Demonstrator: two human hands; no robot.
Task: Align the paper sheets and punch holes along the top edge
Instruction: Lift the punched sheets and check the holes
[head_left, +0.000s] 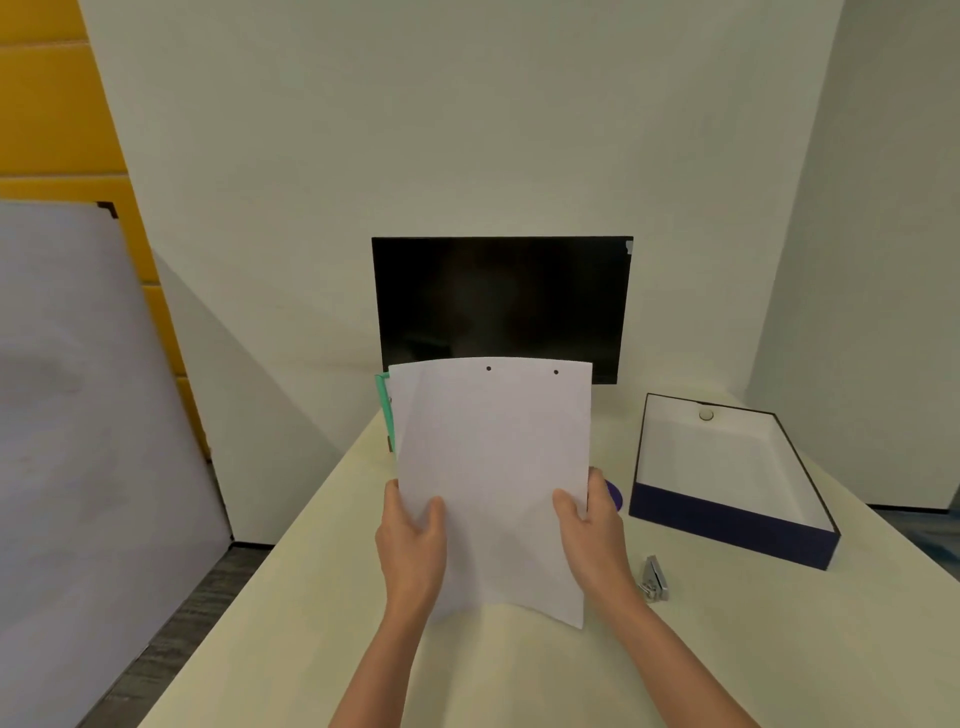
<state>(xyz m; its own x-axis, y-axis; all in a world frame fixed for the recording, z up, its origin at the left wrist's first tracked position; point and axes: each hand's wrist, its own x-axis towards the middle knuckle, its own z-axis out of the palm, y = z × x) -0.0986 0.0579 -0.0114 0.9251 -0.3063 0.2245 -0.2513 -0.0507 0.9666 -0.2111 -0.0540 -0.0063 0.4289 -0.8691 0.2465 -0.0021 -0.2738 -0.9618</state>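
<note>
- Cream tabletop (332, 597): the widest surface I see, running away from me to a dark monitor (502, 306) at the far wall.
- Open box (727, 530), dark blue outside and white inside, sits well to the right of the hands.
- White paper sheets (493, 467): held off the table between both hands, long axis running up and away from me. The top edge, with two small holes, is the far end, in front of the monitor's lower edge.
- Left hand (413, 540) and right hand (589, 525): each pinches a side edge of the sheets near the bottom, thumb in front, fingers behind. I judge both equally near the sheets.
- Green folder edge (384, 410) shows behind the sheets' left side.
- Small metal tool (655, 579), possibly the punch, lies on the table just right of the right wrist, so that hand is nearer to it.
</note>
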